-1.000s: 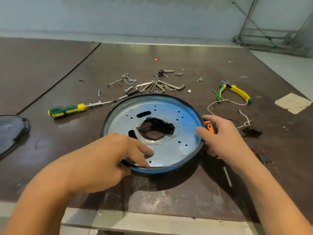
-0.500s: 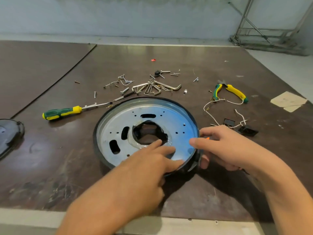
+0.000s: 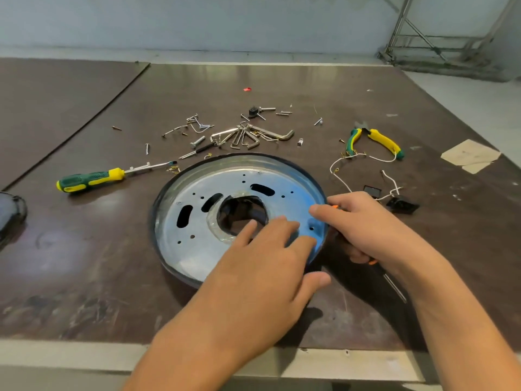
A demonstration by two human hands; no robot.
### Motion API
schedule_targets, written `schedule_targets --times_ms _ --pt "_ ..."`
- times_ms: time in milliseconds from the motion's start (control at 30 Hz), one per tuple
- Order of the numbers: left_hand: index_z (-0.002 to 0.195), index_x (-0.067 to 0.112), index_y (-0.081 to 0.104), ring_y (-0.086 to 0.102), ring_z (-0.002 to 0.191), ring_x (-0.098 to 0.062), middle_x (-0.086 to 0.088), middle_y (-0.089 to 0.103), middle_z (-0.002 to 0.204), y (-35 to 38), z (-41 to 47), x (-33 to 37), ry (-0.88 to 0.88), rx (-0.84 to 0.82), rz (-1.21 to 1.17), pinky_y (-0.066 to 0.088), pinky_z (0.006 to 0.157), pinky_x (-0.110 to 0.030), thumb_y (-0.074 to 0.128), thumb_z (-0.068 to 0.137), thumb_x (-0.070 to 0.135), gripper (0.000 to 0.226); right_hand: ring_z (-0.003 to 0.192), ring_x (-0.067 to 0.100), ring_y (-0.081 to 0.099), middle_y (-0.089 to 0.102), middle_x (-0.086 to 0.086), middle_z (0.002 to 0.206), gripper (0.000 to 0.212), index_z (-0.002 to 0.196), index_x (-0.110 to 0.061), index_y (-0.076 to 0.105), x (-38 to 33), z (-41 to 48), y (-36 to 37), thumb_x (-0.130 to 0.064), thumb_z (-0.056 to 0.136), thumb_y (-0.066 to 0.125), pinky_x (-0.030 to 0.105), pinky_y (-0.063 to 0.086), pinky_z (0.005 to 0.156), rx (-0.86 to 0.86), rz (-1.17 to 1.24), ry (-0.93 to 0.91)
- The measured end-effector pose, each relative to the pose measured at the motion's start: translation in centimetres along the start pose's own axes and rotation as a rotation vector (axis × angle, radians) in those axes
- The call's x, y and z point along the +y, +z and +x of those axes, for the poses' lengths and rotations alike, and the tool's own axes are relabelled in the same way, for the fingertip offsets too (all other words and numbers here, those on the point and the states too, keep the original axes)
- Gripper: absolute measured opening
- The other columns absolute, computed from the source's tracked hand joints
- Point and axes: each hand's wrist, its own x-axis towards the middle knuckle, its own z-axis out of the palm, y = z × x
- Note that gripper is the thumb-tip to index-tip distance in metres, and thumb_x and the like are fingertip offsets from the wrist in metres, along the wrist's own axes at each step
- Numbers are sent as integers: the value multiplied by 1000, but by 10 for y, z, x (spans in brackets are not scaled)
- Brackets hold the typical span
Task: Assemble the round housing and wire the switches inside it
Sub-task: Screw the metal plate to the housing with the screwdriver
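The round housing (image 3: 180, 249), a silvery metal plate with a black rim and a large centre hole, lies flat on the table in front of me. My left hand (image 3: 265, 266) rests on its near right part, fingers straight on the plate and thumb outside the rim. My right hand (image 3: 369, 230) grips an orange-handled screwdriver (image 3: 337, 207) beside the right rim, its forefinger stretched onto the plate's edge. Two black switches (image 3: 401, 205) with white wires (image 3: 338, 176) lie just right of the housing.
A green-and-yellow screwdriver (image 3: 90, 179) lies at the left. Hex keys (image 3: 251, 136) and several loose screws are scattered behind the housing, and yellow-green pliers (image 3: 377, 142) at the back right. A black cover (image 3: 12, 213) sits at the left edge, paper scraps (image 3: 469, 156) at the far right.
My left hand has slid along the near rim from the left to the right side. The housing has turned, its slots now lying farther up the left side. My right hand stays at the right rim.
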Motion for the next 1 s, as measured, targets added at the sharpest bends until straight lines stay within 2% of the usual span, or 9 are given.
schedule_targets --times_ms 67,133,233,333,400,467,567,867,1000 --pt "144 33 35 23 140 -9 10 33 146 4 3 2 -40 -18 56 16 121 -40 19 90 65 64 34 13 32 66 2 54 27 92 -13 65 -2 -2 6 -38 99 57 19 26 36 -10 20 -26" --pt "150 32 18 13 147 -15 5 17 156 10 7 -1 -78 -41 98 16 123 -45 27 92 65 67 33 10 34 70 6 62 33 91 -18 67 -5 -5 14 -49 97 57 18 27 35 -33 16 -36" --pt "150 32 7 1 151 -20 5 -4 162 16 10 -7 -119 -64 111 17 121 -43 34 96 60 66 31 2 41 72 11 66 42 87 -24 73 -6 -5 14 -64 87 60 13 28 31 116 27 -106" --pt "146 34 18 13 148 -19 1 13 159 15 12 -6 -166 -45 104 31 113 -40 30 98 55 54 37 2 53 69 4 58 24 84 -20 75 4 -1 -10 -44 86 74 12 36 36 417 20 -205" --pt "143 34 28 27 139 -16 4 28 149 14 14 -3 -181 4 94 42 104 -39 29 98 52 49 59 10 68 70 -1 64 11 85 -21 76 18 5 -35 -32 84 76 24 51 54 629 -114 -179" --pt "143 31 33 31 134 -16 5 34 144 14 15 -1 -171 21 108 45 101 -39 32 99 49 47 87 22 69 72 -1 85 8 90 -26 77 34 7 -53 -29 84 73 38 57 75 733 -305 -65" --pt "140 31 39 29 135 -13 8 36 145 15 14 -3 -146 34 112 47 100 -39 39 99 45 44 102 30 62 69 4 101 11 95 -31 75 47 11 -50 -32 86 68 35 47 75 749 -504 61" --pt "131 30 56 29 139 -2 22 35 148 4 14 -8 -48 20 -92 40 107 -40 50 98 39 35 95 34 66 71 6 100 19 101 -35 74 48 21 -36 -46 85 70 31 39 67 811 -708 51" --pt "120 31 66 47 120 9 34 51 126 -20 12 -18 14 154 -323 36 98 -9 57 95 36 27 96 34 66 71 6 102 19 104 -35 73 50 22 -35 -40 87 69 32 40 68 776 -770 43"
